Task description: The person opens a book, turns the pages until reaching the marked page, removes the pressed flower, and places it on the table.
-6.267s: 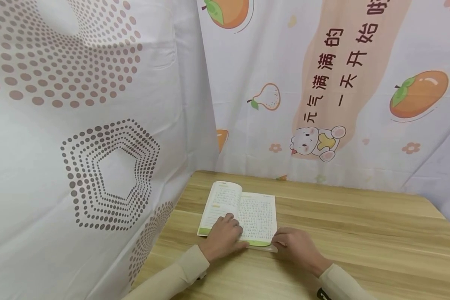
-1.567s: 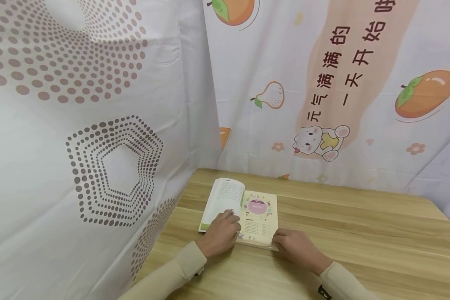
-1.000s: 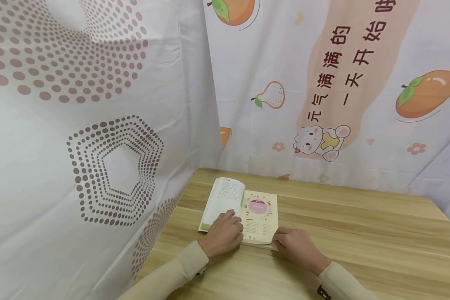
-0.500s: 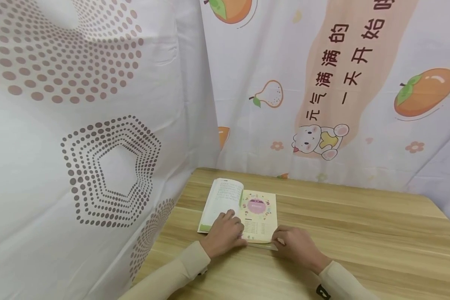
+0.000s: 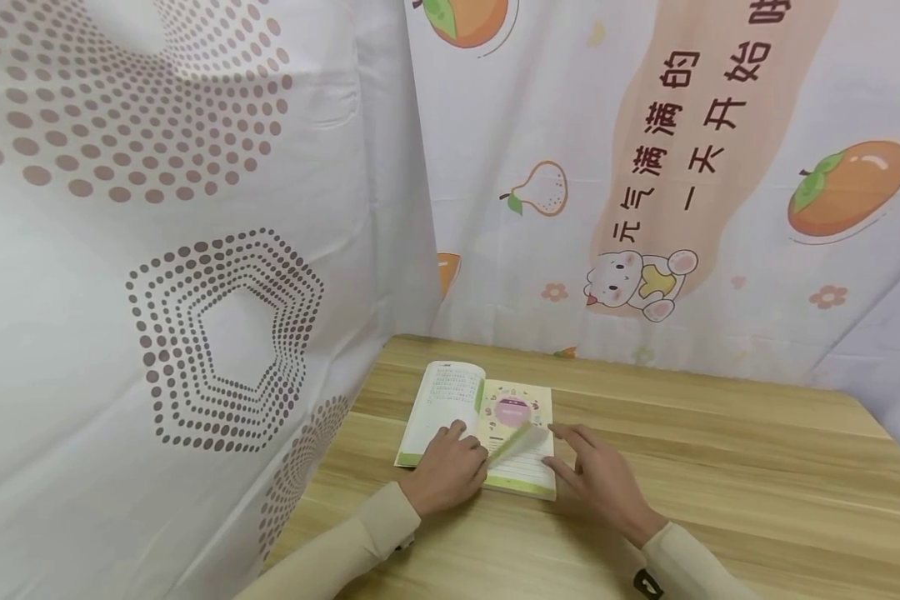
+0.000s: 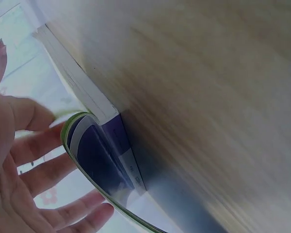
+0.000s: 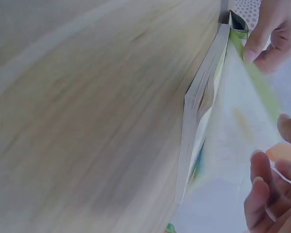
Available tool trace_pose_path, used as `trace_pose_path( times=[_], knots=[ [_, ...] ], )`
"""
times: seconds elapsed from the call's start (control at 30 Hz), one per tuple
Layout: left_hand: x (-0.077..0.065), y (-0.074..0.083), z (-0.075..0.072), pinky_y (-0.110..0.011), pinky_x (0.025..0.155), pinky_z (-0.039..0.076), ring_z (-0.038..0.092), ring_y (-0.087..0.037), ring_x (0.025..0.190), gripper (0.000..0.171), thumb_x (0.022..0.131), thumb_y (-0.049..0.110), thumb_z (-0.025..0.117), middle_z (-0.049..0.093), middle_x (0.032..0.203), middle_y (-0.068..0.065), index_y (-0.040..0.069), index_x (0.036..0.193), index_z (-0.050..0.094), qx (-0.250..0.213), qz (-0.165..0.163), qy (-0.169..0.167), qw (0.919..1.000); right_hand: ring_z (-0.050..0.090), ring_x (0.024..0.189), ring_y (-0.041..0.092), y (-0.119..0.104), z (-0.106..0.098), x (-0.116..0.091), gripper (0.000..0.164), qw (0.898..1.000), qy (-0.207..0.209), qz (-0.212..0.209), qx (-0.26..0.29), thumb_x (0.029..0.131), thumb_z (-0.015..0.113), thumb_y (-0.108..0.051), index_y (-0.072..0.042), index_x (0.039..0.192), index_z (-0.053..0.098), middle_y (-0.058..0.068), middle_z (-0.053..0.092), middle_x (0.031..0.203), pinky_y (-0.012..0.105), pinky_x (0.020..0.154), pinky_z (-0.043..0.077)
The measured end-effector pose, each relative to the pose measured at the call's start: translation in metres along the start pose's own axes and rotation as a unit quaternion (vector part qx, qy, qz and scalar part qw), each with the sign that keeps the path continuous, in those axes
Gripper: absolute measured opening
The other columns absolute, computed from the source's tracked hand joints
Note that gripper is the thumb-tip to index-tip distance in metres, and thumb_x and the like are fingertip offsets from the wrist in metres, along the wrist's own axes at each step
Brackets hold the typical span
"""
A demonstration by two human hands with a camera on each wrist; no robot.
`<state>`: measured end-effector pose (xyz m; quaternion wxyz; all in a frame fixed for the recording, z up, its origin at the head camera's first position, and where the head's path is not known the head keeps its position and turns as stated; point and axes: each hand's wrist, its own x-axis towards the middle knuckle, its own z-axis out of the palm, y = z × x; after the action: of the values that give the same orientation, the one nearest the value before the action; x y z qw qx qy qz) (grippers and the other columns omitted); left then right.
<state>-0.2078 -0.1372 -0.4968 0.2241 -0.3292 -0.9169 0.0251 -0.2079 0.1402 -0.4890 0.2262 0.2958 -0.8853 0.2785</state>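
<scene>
At the near side, sleeves: the pale left sleeve [image 5: 360, 540] slants up from lower left, the pale right sleeve [image 5: 686, 562] from lower right, a dark object [image 5: 648, 584] at its cuff.
Left hand [image 5: 446, 472]: stretched forward, back up; fingers relaxed, slightly bent, resting on the lower part of the book [image 5: 438, 408] by its gutter.
Right hand [image 5: 606, 483]: just right of the book; fingers loosely extended, thumb and forefinger apart, pointing toward the lifted leaf [image 7: 242, 116]. Whether a fingertip touches it, I cannot tell.
Book: spread on the table [image 5: 720, 467], partly under the left hand; its right edge lies just beside the right thumb.
Lifted leaf: rises between the hands, green border up, lined page beneath.
Table: wood-grained, reaching well to the right of the right hand; its far edge runs beyond the book.
Curtains: left of the left hand, the dotted curtain [image 5: 337, 275] borders the table; beyond both hands, the fruit-printed curtain [image 5: 495, 283] hangs behind the far edge.
</scene>
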Motion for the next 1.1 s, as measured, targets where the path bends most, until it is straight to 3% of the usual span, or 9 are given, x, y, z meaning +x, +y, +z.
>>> trace_pose_path(
  times=[0.13, 0.2, 0.3, 0.37, 0.43, 0.53, 0.7, 0.9, 1.1],
  knots=[
    [0.001, -0.001, 0.001, -0.025, 0.055, 0.041, 0.052, -0.016, 0.069, 0.011, 0.097, 0.017, 0.068, 0.069, 0.079, -0.001, 0.007, 0.102, 0.07, 0.022, -0.017, 0.016, 0.9995, 0.044, 0.058, -0.009, 0.0, 0.001, -0.002, 0.048, 1.0, -0.015, 0.005, -0.005, 0.084, 0.086, -0.023, -0.006, 0.126, 0.07, 0.008, 0.069, 0.115, 0.019, 0.051, 0.043],
    [0.001, -0.001, 0.002, -0.027, 0.055, 0.046, 0.058, -0.018, 0.071, 0.032, 0.096, 0.015, 0.07, 0.072, 0.089, -0.008, -0.002, 0.123, 0.063, 0.024, -0.033, 0.026, 0.9988, 0.045, 0.059, -0.009, 0.0, 0.003, -0.004, 0.046, 0.999, -0.04, -0.003, -0.01, 0.084, 0.086, -0.023, -0.006, 0.124, 0.071, 0.007, 0.069, 0.116, 0.019, 0.053, 0.044],
    [0.001, -0.002, 0.002, -0.029, 0.059, 0.051, 0.064, -0.022, 0.08, 0.072, 0.093, 0.013, 0.073, 0.067, 0.121, -0.023, -0.013, 0.149, 0.035, 0.011, -0.061, 0.048, 0.9969, 0.045, 0.06, -0.008, 0.001, 0.006, -0.008, 0.044, 0.996, -0.086, -0.027, -0.021, 0.084, 0.086, -0.024, -0.008, 0.122, 0.072, 0.005, 0.068, 0.117, 0.02, 0.055, 0.046],
    [0.001, -0.003, 0.002, -0.031, 0.067, 0.055, 0.065, -0.028, 0.094, 0.085, 0.091, 0.009, 0.074, 0.052, 0.14, -0.033, -0.01, 0.156, 0.023, 0.003, -0.074, 0.062, 0.9954, 0.046, 0.062, -0.007, 0.001, 0.007, -0.01, 0.044, 0.992, -0.114, -0.045, -0.028, 0.083, 0.086, -0.025, -0.009, 0.122, 0.072, 0.006, 0.067, 0.119, 0.021, 0.057, 0.048],
    [0.002, -0.004, 0.002, -0.036, 0.079, 0.057, 0.061, -0.036, 0.11, 0.088, 0.089, 0.004, 0.074, 0.034, 0.152, -0.038, -0.004, 0.16, 0.023, 0.003, -0.079, 0.07, 0.9944, 0.048, 0.064, -0.005, 0.002, 0.008, -0.011, 0.043, 0.989, -0.133, -0.054, -0.033, 0.083, 0.087, -0.027, -0.01, 0.12, 0.073, 0.006, 0.067, 0.119, 0.023, 0.06, 0.05],
    [0.002, -0.005, 0.002, -0.051, 0.101, 0.05, 0.043, -0.048, 0.135, 0.082, 0.084, -0.001, 0.074, 0.02, 0.159, -0.038, 0.006, 0.157, 0.038, 0.004, -0.078, 0.067, 0.9947, 0.051, 0.067, -0.004, 0.002, 0.009, -0.012, 0.04, 0.986, -0.155, -0.053, -0.033, 0.083, 0.087, -0.029, -0.01, 0.117, 0.075, 0.006, 0.067, 0.119, 0.025, 0.061, 0.051],
    [0.002, -0.006, -0.001, -0.059, 0.11, 0.039, 0.027, -0.047, 0.148, 0.07, 0.08, -0.002, 0.079, 0.027, 0.163, -0.025, 0.02, 0.144, 0.061, 0.005, -0.057, 0.02, 0.9981, 0.057, 0.071, 0.0, 0.003, 0.008, -0.011, 0.03, 0.983, -0.165, -0.062, -0.045, 0.082, 0.087, -0.027, -0.013, 0.106, 0.078, 0.003, 0.069, 0.113, 0.028, 0.064, 0.054],
    [-0.001, -0.003, -0.004, -0.058, 0.109, 0.039, 0.039, -0.038, 0.143, 0.038, 0.078, 0.003, 0.081, 0.048, 0.156, -0.01, 0.023, 0.111, 0.08, 0.001, -0.024, -0.036, 0.9991, 0.067, 0.084, 0.01, 0.003, 0.006, -0.009, 0.018, 0.98, -0.169, -0.073, -0.069, 0.084, 0.085, -0.024, -0.015, 0.099, 0.08, 0.0, 0.071, 0.105, 0.032, 0.07, 0.058],
    [-0.003, -0.004, -0.003, -0.048, 0.1, 0.048, 0.056, -0.029, 0.126, 0.011, 0.089, 0.011, 0.074, 0.07, 0.128, -0.003, 0.018, 0.091, 0.081, 0.009, -0.023, -0.027, 0.9993, 0.068, 0.086, 0.01, 0.003, 0.004, -0.007, 0.016, 0.979, -0.175, -0.075, -0.066, 0.085, 0.085, -0.024, -0.016, 0.099, 0.08, -0.002, 0.07, 0.105, 0.032, 0.069, 0.058]
  ],
)
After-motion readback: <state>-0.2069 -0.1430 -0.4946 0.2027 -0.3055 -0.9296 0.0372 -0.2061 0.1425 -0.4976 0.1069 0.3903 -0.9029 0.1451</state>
